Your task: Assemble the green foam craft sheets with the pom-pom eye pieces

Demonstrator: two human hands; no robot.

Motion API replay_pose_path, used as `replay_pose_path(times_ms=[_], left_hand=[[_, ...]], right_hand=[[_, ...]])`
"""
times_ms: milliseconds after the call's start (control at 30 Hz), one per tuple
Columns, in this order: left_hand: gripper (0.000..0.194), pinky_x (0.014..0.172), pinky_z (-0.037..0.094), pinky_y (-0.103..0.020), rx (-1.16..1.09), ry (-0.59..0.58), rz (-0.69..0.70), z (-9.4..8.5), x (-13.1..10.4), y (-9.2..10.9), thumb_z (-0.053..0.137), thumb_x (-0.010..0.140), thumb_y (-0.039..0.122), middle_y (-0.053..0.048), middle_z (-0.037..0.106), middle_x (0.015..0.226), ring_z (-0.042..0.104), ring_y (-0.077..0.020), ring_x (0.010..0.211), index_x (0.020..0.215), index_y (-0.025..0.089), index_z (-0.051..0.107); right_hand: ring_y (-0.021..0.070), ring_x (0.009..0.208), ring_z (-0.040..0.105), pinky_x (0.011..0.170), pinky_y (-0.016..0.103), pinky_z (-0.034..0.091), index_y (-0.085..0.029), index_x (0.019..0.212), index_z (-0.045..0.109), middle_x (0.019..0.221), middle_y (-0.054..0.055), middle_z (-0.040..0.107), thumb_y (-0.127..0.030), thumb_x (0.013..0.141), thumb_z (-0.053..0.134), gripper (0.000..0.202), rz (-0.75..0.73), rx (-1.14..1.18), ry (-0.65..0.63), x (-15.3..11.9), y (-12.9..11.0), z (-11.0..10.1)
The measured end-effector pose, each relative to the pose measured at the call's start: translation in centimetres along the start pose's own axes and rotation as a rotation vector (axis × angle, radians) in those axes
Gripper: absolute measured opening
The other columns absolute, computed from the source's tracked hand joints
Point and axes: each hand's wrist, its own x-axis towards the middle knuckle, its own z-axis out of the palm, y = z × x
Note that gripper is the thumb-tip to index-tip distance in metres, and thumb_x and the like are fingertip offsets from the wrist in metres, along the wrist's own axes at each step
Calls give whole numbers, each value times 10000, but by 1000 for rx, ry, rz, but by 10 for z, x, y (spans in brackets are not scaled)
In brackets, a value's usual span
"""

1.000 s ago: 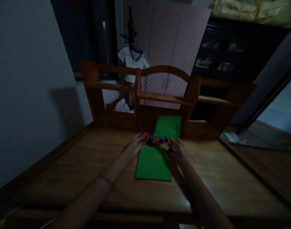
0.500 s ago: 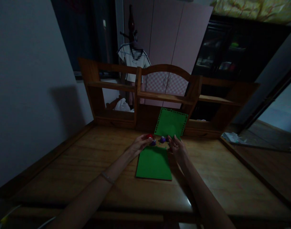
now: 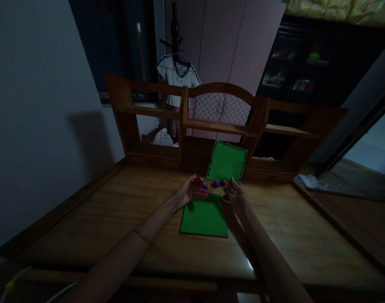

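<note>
My left hand (image 3: 186, 193) is at the back left corner of a green mat (image 3: 205, 216), its thumb and fingers closed around a small red rounded object (image 3: 197, 181). Its lower fingers stretch toward the right. Just beside those fingers sits a small purple piece with a white top (image 3: 205, 185). Across a small gap is another purple piece (image 3: 216, 184), close to the fingertips of my right hand (image 3: 236, 194). The right fingers are drawn together by a dark bit; what they hold is too dim to name. Behind stands a green sheet with holes along its edges (image 3: 228, 161).
The wooden desk (image 3: 132, 202) has a raised shelf unit (image 3: 217, 124) along its back. A plastic bag (image 3: 310, 182) lies beyond the right edge. White cables (image 3: 61, 292) hang at the lower left.
My left hand has turned and opened its lower fingers out over the mat's back edge, uncovering more of the red object. My right hand has barely moved.
</note>
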Motion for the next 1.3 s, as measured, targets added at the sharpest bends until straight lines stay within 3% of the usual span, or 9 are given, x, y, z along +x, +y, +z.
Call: replay_pose_path(times_ms=[200,367,533,667,767,933,1167,1300], left_hand=[[558,636,536,-319,-14,10,5,-2,1,3,336,886,607,-201,713,831,695,-234,637,838,112,587],[624,652,535,-333,-7,42,24,2,0,5,302,874,653,-232,691,964,694,-256,749,829,103,593],[525,524,484,-263,-29,133,113,6,1,4,475,829,631,-117,689,784,650,-194,651,842,125,613],[349,431,356,-171,30,107,187,9,0,0,673,777,451,-45,652,769,552,-81,537,905,129,635],[342,471,379,-169,120,107,251,11,1,-4,752,721,345,-74,667,847,565,-77,578,947,111,646],[402,691,499,-261,209,153,373,12,5,-9,816,636,266,-109,683,967,652,-173,788,965,114,641],[460,839,470,-286,255,254,466,7,9,-6,841,578,190,-92,689,1010,641,-186,900,1001,145,666],[427,830,475,-284,226,261,498,8,8,-7,841,576,199,-76,692,984,639,-176,881,968,149,679]], right_hand=[[204,802,701,550,271,553,-227,814,536,843,36,722,-366,700,741,272,23,39,7,-4,-2,3],[195,762,700,508,253,536,-225,823,536,854,36,725,-353,699,743,274,59,76,4,-4,-3,3],[180,754,702,519,238,536,-224,826,514,870,41,729,-328,704,745,281,62,111,17,-3,-4,5],[214,860,701,540,244,534,-233,865,476,939,66,728,-321,692,756,341,-8,71,-35,-10,-7,10],[250,901,695,481,226,492,-236,936,474,958,86,727,-391,702,743,389,-31,-60,-77,-20,-8,18],[273,892,697,501,213,455,-194,1013,544,951,111,726,-455,710,724,439,-101,-231,-102,-29,-5,27],[292,953,676,538,225,431,-171,1036,601,1005,141,715,-540,724,677,489,-146,-354,-103,-34,-9,29],[295,962,673,553,235,422,-174,1062,603,1005,140,716,-540,755,645,479,-175,-395,-134,-36,-11,29]])
